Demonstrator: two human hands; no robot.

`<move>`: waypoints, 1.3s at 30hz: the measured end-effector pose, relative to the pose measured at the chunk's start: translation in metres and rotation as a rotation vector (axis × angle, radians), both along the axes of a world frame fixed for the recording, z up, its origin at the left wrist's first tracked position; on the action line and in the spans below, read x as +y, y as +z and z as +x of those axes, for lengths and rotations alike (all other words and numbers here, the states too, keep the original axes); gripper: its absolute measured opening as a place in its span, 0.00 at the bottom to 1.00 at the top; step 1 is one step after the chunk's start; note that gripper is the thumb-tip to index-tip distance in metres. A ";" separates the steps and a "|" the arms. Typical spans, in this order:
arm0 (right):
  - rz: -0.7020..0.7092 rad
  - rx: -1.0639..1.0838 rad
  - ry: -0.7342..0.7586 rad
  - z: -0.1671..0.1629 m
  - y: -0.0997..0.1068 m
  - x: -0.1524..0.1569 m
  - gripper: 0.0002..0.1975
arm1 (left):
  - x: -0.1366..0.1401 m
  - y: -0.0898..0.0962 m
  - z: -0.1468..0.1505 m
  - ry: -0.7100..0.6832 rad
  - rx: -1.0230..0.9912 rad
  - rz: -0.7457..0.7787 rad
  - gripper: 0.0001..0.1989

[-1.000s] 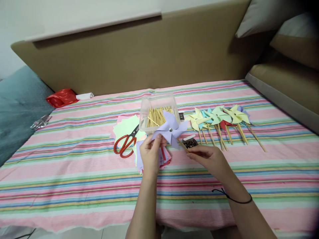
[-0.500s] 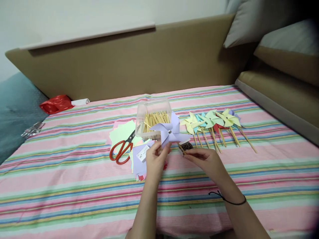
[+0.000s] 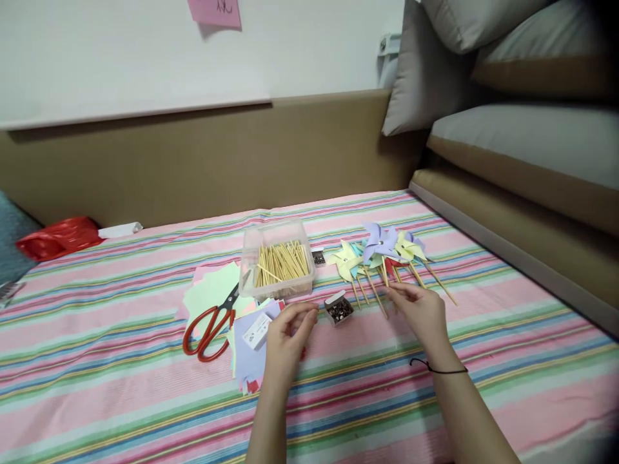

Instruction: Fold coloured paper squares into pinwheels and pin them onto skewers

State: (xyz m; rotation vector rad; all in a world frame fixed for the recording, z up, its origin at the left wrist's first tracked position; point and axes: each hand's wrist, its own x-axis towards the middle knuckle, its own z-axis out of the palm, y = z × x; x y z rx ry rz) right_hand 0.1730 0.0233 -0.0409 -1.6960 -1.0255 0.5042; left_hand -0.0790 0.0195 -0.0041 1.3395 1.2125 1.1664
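Note:
My right hand (image 3: 420, 309) pinches the wooden stick of a purple paper pinwheel (image 3: 380, 243). The pinwheel's head lies over a group of finished pinwheels, among them a pale yellow pinwheel (image 3: 346, 260). My left hand (image 3: 289, 332) hovers beside the paper stack, thumb and fingertips pressed together with nothing visible between them. Between my hands stands a small open box of metal fasteners (image 3: 339, 309). Under my left wrist is a stack of purple and other coloured paper (image 3: 249, 361), topped by a small white box (image 3: 257, 330).
A clear plastic container (image 3: 249, 248) holds many wooden sticks (image 3: 282, 263). Red-handled scissors (image 3: 209, 332) lie across pale green paper (image 3: 213, 293). A second small box (image 3: 318, 257) sits behind. Red plastic (image 3: 60, 238) lies at the far left; cushions (image 3: 527, 142) are stacked at right.
The purple pinwheel has moved right, from between both hands to over the pinwheel group. My left hand has let go of it. The view has tilted up and shifted right.

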 end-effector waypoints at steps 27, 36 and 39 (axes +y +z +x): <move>-0.097 -0.380 -0.238 0.016 0.005 0.005 0.22 | -0.004 0.003 -0.008 0.246 -0.060 0.132 0.09; 0.161 0.229 -0.029 0.000 0.012 -0.004 0.18 | -0.006 0.004 -0.028 0.584 -0.131 0.214 0.09; 0.129 0.358 0.091 -0.020 0.014 -0.006 0.17 | -0.007 0.003 -0.037 0.665 -0.047 0.158 0.11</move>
